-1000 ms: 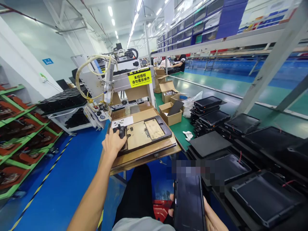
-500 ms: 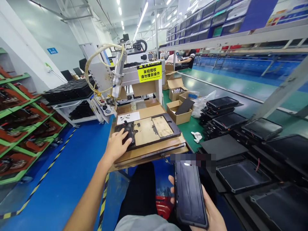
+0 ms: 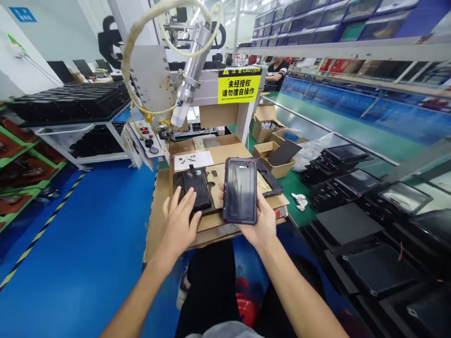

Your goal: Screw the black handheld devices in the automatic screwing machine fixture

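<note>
In my right hand [image 3: 262, 218] I hold a black rectangular device housing with a glossy face [image 3: 241, 190], upright over the right part of the fixture, fingers wrapped round its sides and lower edge. My left hand [image 3: 180, 220] lies with fingers spread at the near left edge of a second black device housing [image 3: 198, 188], which rests in the left recess of the fixture. The fixture plate [image 3: 216, 176] is a dark frame with a tan inside, on a cardboard-covered bench [image 3: 160, 197]. The held housing hides part of the fixture.
A dispensing machine with a slanted metal cylinder [image 3: 195, 65] and hose stands behind the fixture. A sheet of paper with small dark pieces [image 3: 193, 160] lies beyond it. Cardboard boxes [image 3: 278, 159] and stacked black panels [image 3: 380, 267] are to the right. A co-worker [image 3: 276, 72] sits farther back.
My right hand has raised the held housing from near my lap to above the fixture. My left hand has drawn back slightly toward the near edge of the other housing. The view has moved closer.
</note>
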`<state>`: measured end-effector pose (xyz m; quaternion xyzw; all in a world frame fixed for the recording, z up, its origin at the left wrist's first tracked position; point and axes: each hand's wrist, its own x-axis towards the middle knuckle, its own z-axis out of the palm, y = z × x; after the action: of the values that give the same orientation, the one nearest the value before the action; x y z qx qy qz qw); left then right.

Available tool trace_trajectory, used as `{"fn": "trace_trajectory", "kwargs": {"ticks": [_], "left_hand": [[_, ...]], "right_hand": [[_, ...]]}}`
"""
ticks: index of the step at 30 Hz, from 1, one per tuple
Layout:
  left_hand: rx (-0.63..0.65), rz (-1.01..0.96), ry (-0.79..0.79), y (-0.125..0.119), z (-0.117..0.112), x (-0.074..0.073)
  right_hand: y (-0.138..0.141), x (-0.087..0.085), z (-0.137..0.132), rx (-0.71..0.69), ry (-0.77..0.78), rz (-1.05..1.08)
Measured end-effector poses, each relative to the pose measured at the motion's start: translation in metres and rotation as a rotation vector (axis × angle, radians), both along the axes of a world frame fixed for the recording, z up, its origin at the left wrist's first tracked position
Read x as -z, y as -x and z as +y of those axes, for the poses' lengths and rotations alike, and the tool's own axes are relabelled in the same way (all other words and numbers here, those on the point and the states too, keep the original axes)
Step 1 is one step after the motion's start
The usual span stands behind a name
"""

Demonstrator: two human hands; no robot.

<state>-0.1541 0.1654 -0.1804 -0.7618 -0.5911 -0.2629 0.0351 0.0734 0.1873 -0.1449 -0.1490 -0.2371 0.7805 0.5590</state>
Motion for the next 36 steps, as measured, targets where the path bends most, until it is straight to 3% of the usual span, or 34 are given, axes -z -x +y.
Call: {"fn": "trace_trajectory", "kwargs": {"ticks": [5,10,13,17,20,22,26,36], "left_hand": [[0.034,-0.036,-0.012,0.01,0.003,0.008],[0.104,-0.237,-0.067,0.042,0.025,0.003],[0.059,-0.414,-0.078,0.065,0.07,-0.001],[-0.001,-0.488,0.064,0.085,0.151,-0.009],[0.049,-0.511,0.159,0.089,0.197,-0.012],[0.116,-0.548,0.221,0.09,0.214,-0.011],[0.201,-0.638,0.271,0.089,0.222,-0.003],[0.196,-0.728,0.227,0.085,0.216,-0.001]], "right_hand": [[0.045,0.001,0.066,-0.006,-0.075,0.013],[0.069,0.011,0.093,0.009,-0.072,0.013],[0.075,0.014,0.097,0.031,-0.061,0.006],[0.081,0.012,0.106,0.062,-0.055,-0.002],[0.087,0.009,0.118,0.074,-0.056,-0.001],[0.09,0.008,0.124,0.083,-0.044,-0.008],[0.092,0.01,0.127,0.116,-0.034,-0.013],[0.09,0.012,0.123,0.083,-0.001,0.017]]}}
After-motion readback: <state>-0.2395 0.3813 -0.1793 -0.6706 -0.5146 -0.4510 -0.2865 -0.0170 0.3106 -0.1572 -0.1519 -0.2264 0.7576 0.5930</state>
